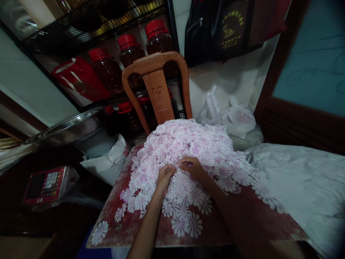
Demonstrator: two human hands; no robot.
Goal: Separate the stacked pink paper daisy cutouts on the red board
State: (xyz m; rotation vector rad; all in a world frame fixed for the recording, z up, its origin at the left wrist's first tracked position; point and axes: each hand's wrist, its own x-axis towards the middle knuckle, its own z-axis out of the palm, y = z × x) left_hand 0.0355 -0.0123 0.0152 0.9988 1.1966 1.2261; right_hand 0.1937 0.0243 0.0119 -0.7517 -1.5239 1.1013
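Observation:
A big heap of white and pale pink flower-shaped cutouts covers much of a worn red board. Over the middle of the heap my left hand is closed, its fingertips pinched together. Close to its right, my right hand also pinches, thumb against forefinger. The fingertips of both hands almost meet among the petals. Whatever lies between them is too small to tell from the flowers beneath. A single loose flower lies at the board's near left corner.
A wooden chair stands behind the heap, before a rack of red-lidded jars. White sacking lies at the right, with tied plastic bags behind. Leftward are a red keypad scale and a metal basin.

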